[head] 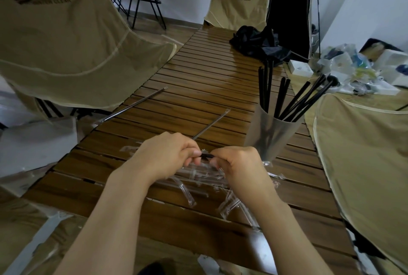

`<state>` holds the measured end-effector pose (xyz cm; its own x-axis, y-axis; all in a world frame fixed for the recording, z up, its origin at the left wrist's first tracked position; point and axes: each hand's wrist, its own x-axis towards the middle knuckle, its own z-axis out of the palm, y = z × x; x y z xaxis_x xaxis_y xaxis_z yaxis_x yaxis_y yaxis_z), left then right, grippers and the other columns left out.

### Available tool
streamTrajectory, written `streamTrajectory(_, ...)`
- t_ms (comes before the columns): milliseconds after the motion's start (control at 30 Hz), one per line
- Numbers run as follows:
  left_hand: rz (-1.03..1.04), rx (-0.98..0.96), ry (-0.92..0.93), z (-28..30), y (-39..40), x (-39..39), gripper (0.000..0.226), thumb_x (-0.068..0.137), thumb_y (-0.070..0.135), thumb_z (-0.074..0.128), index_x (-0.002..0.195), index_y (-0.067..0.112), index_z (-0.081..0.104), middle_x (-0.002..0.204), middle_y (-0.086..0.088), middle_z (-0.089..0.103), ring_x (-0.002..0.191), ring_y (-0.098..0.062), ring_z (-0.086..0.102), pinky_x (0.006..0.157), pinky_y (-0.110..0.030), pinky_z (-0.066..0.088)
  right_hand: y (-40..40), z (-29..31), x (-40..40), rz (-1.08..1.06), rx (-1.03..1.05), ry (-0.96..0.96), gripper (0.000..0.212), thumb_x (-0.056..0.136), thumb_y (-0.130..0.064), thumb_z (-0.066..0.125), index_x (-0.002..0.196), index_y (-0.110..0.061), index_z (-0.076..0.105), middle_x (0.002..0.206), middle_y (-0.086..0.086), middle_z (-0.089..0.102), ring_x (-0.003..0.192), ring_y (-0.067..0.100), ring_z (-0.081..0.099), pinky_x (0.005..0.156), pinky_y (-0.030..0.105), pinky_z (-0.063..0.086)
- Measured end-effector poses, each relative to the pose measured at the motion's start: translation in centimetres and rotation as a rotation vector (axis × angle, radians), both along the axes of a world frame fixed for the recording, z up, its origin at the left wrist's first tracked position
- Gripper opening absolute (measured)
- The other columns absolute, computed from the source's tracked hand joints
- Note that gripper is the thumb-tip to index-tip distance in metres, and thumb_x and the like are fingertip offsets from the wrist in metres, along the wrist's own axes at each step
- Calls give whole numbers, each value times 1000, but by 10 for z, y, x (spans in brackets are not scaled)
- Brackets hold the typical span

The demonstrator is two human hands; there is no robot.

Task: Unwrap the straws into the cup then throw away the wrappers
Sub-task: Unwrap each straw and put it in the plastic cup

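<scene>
Head view: left hand [164,155] and right hand [237,164] meet just in front of the cup [272,135], both with fingers curled, pinching a wrapped straw [206,130] at its near end; black tip shows between the thumbs. Straw's far end angles away, left of the cup. Cup stands upright on the slatted table [198,80], holding a bunch of unwrapped black straws [284,96]. Empty clear wrappers [198,175] piled under the hands, near side of the cup. Another wrapped straw [134,104] lies well left of the cup at the table edge.
</scene>
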<state>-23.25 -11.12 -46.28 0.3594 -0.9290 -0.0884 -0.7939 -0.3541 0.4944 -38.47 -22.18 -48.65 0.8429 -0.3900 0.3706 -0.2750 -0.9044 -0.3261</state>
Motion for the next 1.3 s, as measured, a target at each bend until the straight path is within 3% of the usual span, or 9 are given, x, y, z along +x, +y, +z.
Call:
streamTrajectory(67,-1,-10,2,0,2,1,30,99,43,45,76,37,64,68,12,63,58,1,55,66,-23,47,2,2,1,0,13,-56,10,83,-9,66,80,-16,73,68,-4,66,63,12,61,60,32,54)
streamTrajectory(200,-9,-77,-65,4,8,2,13,92,43,59,93,41,72,85,23,70,85,9,61,81,-20,47,7,9,2,-44,342,6,15,88,-21,66,100,-19,75,86,-4,73,80,7,65,75,17,51)
streamTrajectory(300,-32,-86,-89,6,9,0,16,89,42,63,101,40,73,95,22,71,90,8,61,86,-20,49,7,11,4,-37,437,128,19,94,-14,58,108,-11,71,97,4,70,89,16,65,78,21,49)
streamTrajectory(500,-63,-62,-6,4,7,-1,15,87,36,68,100,35,75,96,17,73,91,6,64,94,-25,50,5,0,-2,126,131,41,13,93,-10,56,86,-16,66,81,-8,60,74,5,57,65,24,51)
streamTrajectory(667,-52,-83,27,5,7,1,15,87,36,68,100,34,75,92,17,73,86,8,63,89,-19,49,5,-2,0,113,107,-81,8,90,-9,61,87,-17,64,82,-11,56,73,1,51,63,15,43)
streamTrajectory(1000,-48,-105,5,8,2,-10,17,87,33,68,102,30,76,96,14,73,90,5,63,91,-18,47,15,-3,1,15,21,-108,26,89,-28,36,84,-15,58,81,-11,49,70,6,47,60,14,35)
streamTrajectory(1067,-34,-132,6,9,1,-12,15,86,32,70,100,31,76,94,14,74,88,5,63,88,-16,46,17,-4,2,-33,52,-145,29,90,-31,36,83,-15,58,80,-10,50,68,6,46,60,12,33)
streamTrajectory(1200,-26,-127,2,9,-1,-13,17,82,31,74,99,34,76,95,14,74,90,3,65,93,-23,50,11,-8,5,-114,215,-87,23,88,-3,55,76,-22,56,75,-9,54,68,3,50,58,13,34)
streamTrajectory(1300,-9,-132,7,10,-2,-15,18,80,28,77,97,33,77,94,14,74,89,2,65,94,-26,52,8,-7,4,-177,346,-23,22,91,-4,57,80,-23,60,76,-8,59,67,2,54,54,14,40)
